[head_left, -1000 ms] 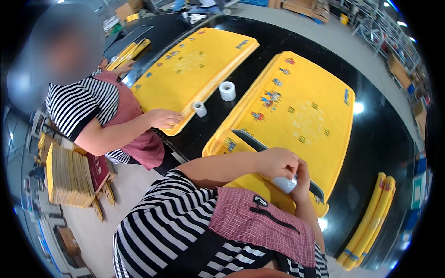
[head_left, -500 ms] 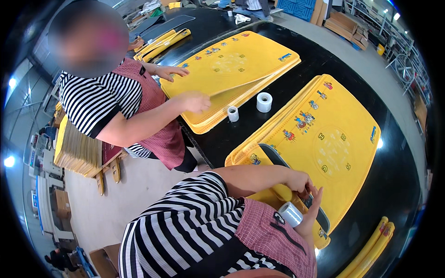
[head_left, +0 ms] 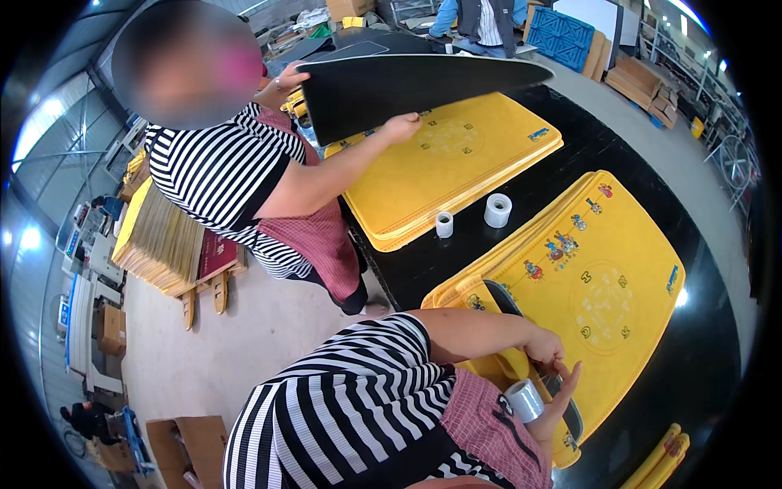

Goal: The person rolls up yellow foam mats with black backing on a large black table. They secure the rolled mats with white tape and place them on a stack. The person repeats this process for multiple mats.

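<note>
In front of me a yellow mat (head_left: 508,364) is curled up, with its dark grey underside (head_left: 503,297) showing along one edge. It lies over the near side of a stack of yellow printed mats (head_left: 604,306). My left hand (head_left: 544,347) is closed over this curled mat, fingertips pinched together; what is between them is too small to make out. Facing it, my right hand (head_left: 560,401) has one digit stretched up close to the left fingertips. A roll of clear tape (head_left: 524,400) sits against its palm, held there, with the other fingers hidden.
Across the black table (head_left: 481,248), a co-worker (head_left: 232,179) holds up a dark-backed mat (head_left: 391,91) over a second yellow stack (head_left: 452,175). Two tape rolls (head_left: 498,210) stand between the stacks. Rolled yellow mats (head_left: 661,460) lie at lower right; a piled pallet (head_left: 167,244) stands left.
The co-worker has lifted a mat from the far stack, turning its dark underside toward me. My hands keep nearly the same pose at the curled mat. The whole view has shifted slightly.
</note>
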`<action>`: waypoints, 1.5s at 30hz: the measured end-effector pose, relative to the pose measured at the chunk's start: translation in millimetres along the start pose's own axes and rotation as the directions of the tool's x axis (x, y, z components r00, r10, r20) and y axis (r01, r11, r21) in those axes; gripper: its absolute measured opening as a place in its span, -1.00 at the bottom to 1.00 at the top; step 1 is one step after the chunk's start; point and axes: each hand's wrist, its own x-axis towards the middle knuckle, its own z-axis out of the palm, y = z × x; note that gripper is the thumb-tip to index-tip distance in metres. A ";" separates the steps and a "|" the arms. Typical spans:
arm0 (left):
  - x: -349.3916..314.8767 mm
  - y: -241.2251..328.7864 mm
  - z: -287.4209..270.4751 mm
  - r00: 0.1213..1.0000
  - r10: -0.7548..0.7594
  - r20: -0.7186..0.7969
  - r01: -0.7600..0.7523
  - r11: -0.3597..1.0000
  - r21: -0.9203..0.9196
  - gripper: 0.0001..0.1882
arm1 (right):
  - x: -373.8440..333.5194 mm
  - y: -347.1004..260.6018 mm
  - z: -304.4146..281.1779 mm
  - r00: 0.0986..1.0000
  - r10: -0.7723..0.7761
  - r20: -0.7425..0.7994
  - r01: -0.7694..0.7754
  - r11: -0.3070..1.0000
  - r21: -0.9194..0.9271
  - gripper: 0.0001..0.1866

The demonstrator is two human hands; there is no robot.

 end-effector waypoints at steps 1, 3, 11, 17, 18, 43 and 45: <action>0.3 0.8 0.6 1.000 0.010 -0.009 -0.010 0.999 0.031 -0.87 | -0.5 0.3 -1.0 1.000 -0.024 0.001 0.024 1.000 -0.016 0.27; 5.4 -7.6 -4.1 1.000 0.001 0.004 -0.001 1.000 -0.010 -0.86 | -1.1 -0.2 -1.2 0.999 -0.052 -0.004 0.052 0.998 -0.036 0.27; 3.3 -5.5 -4.3 1.000 0.011 -0.022 -0.010 1.000 0.013 -0.82 | 0.7 10.1 -3.6 0.995 -0.104 0.003 0.103 0.991 -0.088 0.25; 3.6 -8.9 -4.1 0.999 0.005 -0.049 -0.006 1.000 -0.022 -0.82 | 3.2 21.3 -2.2 0.980 -0.197 -0.017 0.193 0.972 -0.130 0.23; 2.7 -8.6 -4.7 0.999 0.010 -0.052 -0.011 1.000 -0.020 -0.82 | 4.1 22.7 -2.0 0.978 -0.208 -0.020 0.203 0.969 -0.138 0.23; -4.2 1.8 -8.7 0.999 -0.011 -0.052 0.016 0.995 0.095 -0.88 | 7.8 25.2 -4.0 0.982 -0.174 -0.071 0.176 0.984 0.022 0.10; 0.8 -1.8 -12.9 0.998 -0.059 0.001 0.059 0.990 0.125 -0.86 | 8.2 36.0 -3.6 0.985 -0.146 -0.087 0.151 0.988 0.045 0.10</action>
